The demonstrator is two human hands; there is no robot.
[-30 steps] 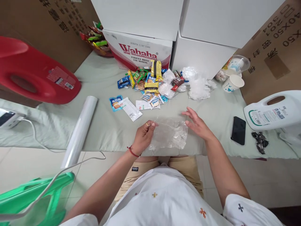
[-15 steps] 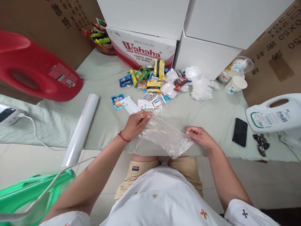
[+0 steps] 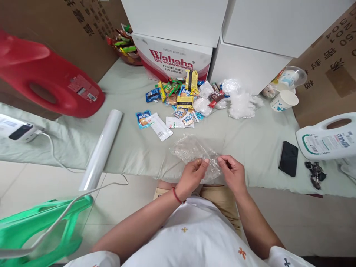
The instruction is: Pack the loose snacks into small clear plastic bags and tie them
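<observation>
A crinkled clear plastic bag (image 3: pixel 191 146) lies over the front of the cloth-covered table, held up at its right end. My left hand (image 3: pixel 194 174) pinches it between thumb and fingers. Close beside, my right hand (image 3: pixel 232 172) grips the bag's right edge, its fingers curled. Just beyond the bag are white packets (image 3: pixel 160 127) and a blue snack packet (image 3: pixel 144 119). Behind them sits a pile of small wrapped snacks (image 3: pixel 185 102), with bunched clear plastic bags (image 3: pixel 241 105) to its right.
Boxes (image 3: pixel 178 59) stand along the back. At left are a red jug (image 3: pixel 69 85), a plastic film roll (image 3: pixel 102 148), a power strip (image 3: pixel 19 129) and a green stool (image 3: pixel 55 222). At right lie a phone (image 3: pixel 288 158), keys (image 3: pixel 315 174), a white bottle (image 3: pixel 328 139) and paper cups (image 3: pixel 284 101).
My left hand has moved right and toward me along the bag, close to my right hand. The bag's left part now rests on the table. The view has shifted slightly.
</observation>
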